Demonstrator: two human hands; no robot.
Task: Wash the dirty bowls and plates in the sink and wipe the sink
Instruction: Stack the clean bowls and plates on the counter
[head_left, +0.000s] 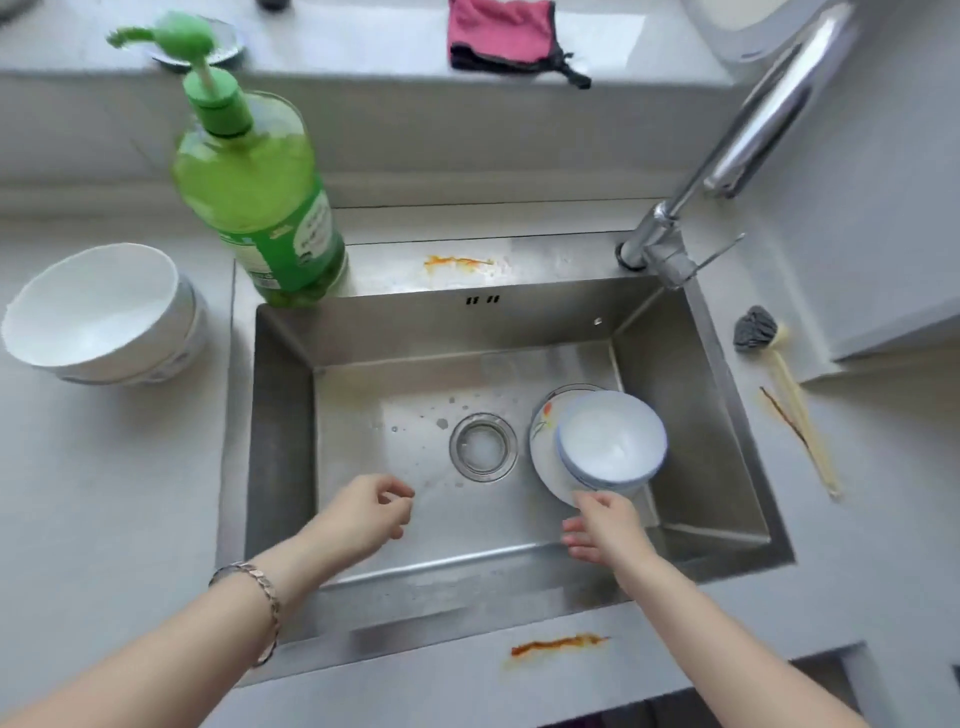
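A stainless steel sink (280, 415) sits in a grey counter (104, 493). On its floor, right of the drain (483, 447), lies a flowered plate (543, 457) with a stack of white bowls (613, 441) on it.

The right hand (605, 525) is at the plate's near rim. Its fingers are stretched out and slightly apart, pointing left, and the thumb tip is at the rim; whether it presses the rim cannot be told. The left hand (363, 514), with a bracelet (260, 587) on the wrist, hovers over the sink floor just near and left of the drain. Its fingers are loosely curled and hold nothing.

A green pump bottle of dish soap (254, 192) stands on the sink's far left corner. Orange stains mark the far ledge (457, 262) and the near counter edge (556, 644). More stacked white bowls (98, 306) sit on the counter to the left. A dish brush (758, 327) lies on the right, the faucet (727, 156) rises at the far right corner, and a pink cloth (504, 36) rests on the far ledge.
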